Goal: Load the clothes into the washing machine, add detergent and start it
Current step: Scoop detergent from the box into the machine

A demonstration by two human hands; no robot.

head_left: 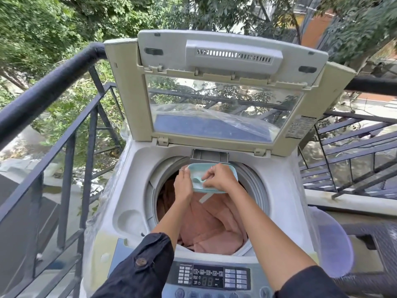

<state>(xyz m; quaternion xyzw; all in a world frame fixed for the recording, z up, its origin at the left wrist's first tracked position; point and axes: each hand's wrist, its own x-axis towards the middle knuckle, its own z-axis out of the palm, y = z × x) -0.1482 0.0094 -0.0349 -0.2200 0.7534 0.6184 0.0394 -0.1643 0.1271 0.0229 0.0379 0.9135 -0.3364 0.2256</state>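
- Head view: a pale blue rectangular plastic tub (199, 171) of white powder is held over the open drum of the grey-white top-loading washing machine (279, 190), above pink fabric clothes (210, 224).
- The left hand (182, 183) grips the tub's left edge; the right hand (219, 177) pinches a small pale blue scoop (196, 180) inside it.
- The glass-paned lid (129, 93) stands upright behind; a black metal railing (53, 82) runs close on the left, and a lavender plastic basin (333, 244) sits just beside the machine's right.
- The panel display (207, 281) reads "88"; the lid sticker (299, 126) is too small to read.

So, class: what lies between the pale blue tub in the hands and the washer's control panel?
The head view shows pink clothes in the open drum between the tub and the control panel.
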